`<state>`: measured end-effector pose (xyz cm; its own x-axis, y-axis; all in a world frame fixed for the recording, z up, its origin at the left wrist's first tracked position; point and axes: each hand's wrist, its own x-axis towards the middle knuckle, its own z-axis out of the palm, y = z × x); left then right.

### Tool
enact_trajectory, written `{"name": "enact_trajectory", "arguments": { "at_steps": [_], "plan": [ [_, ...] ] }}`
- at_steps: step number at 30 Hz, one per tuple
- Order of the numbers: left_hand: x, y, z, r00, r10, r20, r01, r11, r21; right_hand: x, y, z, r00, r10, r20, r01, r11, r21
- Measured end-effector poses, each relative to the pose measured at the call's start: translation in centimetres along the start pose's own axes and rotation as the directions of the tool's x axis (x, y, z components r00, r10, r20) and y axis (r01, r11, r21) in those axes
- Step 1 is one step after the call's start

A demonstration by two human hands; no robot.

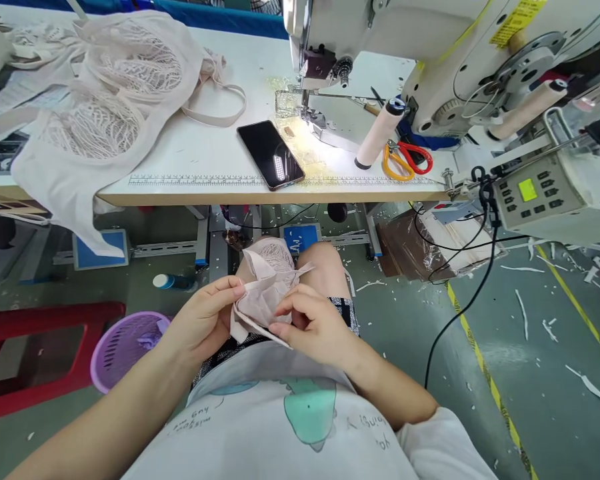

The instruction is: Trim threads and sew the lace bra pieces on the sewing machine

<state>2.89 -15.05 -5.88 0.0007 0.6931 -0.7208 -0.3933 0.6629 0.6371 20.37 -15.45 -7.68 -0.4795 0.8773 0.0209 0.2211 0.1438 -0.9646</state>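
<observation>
I sit at a sewing table with a small pale pink lace fabric piece (pixel 265 280) in my lap. My left hand (pixel 207 313) pinches its left edge between thumb and fingers. My right hand (pixel 313 320) grips its lower right part, fingers curled on the cloth. Both hands hold the piece above my knees, below the table's front edge.
On the white table (pixel 205 160) lie a pile of pink lace garments (pixel 105 100), a black phone (pixel 271 153), a thread cone (pixel 380 133) and red-and-yellow scissors (pixel 407 160). A sewing machine (pixel 405 47) stands at the right. A purple basket (pixel 125 343) and red stool (pixel 35 353) sit at my left.
</observation>
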Motion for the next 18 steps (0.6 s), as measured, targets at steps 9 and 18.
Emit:
{"name": "enact_trajectory", "arguments": {
  "at_steps": [9, 18],
  "plan": [
    [0.3, -0.1, -0.2, 0.998, -0.057, 0.012, 0.057, 0.998, -0.019, 1.4, 0.9, -0.3, 0.996, -0.037, -0.077, 0.028, 0.994, -0.109],
    [0.2, 0.1, -0.9, 0.999, -0.029, 0.045, 0.032, 0.997, -0.068, 1.7, 0.1, -0.2, 0.997, -0.017, -0.074, 0.013, 0.998, -0.066]
  ]
}}
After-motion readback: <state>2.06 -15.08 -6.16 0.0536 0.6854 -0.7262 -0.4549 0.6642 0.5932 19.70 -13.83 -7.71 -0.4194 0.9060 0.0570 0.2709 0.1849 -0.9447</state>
